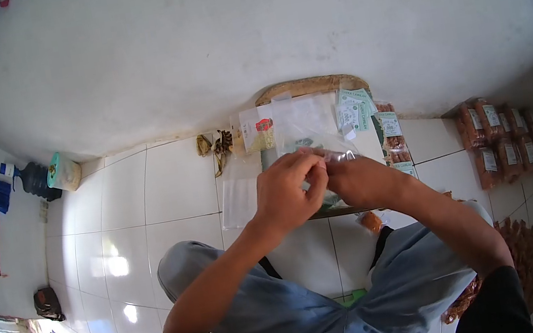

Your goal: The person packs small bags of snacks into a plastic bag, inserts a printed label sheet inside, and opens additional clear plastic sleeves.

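Observation:
My left hand (286, 190) and my right hand (360, 178) meet over a low board (309, 84) in front of me. Both have their fingers closed in a pinch at the edge of a clear plastic bag (331, 154). Their fingertips nearly touch, and the knuckles hide part of the bag. Beneath and beyond them lie more clear plastic sheets or bags (303, 110). Printed green-and-white labels (356, 109) are spread to the right of these. A printed pack with a red mark (264, 125) lies to the left.
Labelled packs of brown food (392, 136) line the board's right side. Several more packs (501, 140) are stacked by the right wall. Bananas (222, 144) lie left of the board. A loose brown heap (526, 258) sits near my right elbow. A water jug (35, 181) stands far left.

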A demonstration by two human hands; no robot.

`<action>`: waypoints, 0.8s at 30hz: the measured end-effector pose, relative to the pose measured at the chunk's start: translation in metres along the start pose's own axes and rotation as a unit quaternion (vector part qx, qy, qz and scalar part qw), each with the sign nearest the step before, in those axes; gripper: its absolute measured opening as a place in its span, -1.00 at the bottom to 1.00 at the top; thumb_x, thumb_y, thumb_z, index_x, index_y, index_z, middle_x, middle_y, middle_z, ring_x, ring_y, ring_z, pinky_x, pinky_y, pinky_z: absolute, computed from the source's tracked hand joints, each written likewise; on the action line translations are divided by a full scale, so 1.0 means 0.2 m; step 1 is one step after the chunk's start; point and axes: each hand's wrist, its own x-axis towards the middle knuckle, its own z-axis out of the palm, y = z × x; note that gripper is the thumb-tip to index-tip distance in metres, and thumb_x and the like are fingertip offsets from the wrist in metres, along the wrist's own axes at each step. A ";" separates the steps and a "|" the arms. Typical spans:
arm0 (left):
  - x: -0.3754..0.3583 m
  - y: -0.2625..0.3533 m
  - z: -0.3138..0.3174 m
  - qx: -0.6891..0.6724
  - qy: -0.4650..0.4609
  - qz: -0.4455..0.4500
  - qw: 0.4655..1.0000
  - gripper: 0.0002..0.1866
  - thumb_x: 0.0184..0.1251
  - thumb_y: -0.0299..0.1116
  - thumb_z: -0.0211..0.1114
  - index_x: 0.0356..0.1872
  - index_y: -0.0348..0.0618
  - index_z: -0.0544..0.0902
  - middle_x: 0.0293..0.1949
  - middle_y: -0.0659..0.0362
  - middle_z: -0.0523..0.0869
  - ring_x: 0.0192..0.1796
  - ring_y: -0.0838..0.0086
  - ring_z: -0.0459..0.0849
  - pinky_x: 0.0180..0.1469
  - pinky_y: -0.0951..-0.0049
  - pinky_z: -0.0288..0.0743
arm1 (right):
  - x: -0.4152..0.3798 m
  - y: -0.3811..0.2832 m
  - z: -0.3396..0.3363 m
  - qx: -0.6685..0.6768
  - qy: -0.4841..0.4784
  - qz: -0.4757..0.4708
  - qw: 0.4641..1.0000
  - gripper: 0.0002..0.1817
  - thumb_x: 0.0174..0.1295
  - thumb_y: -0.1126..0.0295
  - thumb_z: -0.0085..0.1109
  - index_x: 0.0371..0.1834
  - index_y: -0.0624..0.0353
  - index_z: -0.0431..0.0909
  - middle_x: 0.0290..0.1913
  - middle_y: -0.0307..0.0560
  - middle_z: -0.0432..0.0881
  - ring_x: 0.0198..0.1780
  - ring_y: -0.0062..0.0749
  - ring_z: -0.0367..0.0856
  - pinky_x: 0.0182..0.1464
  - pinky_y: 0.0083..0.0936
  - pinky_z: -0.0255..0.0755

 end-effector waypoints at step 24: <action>0.16 -0.28 -0.37 -0.430 0.004 -0.604 0.671 -0.10 0.28 0.30 0.24 0.34 -0.35 0.35 0.15 -0.01 0.58 0.16 0.29 0.56 0.17 0.25 0.48 | -0.02 0.02 -0.07 0.155 0.228 -0.048 0.960 0.19 0.04 -0.07 0.40 0.62 0.03 -0.21 0.62 0.07 -0.11 0.50 0.00 0.21 0.26 -0.15 0.50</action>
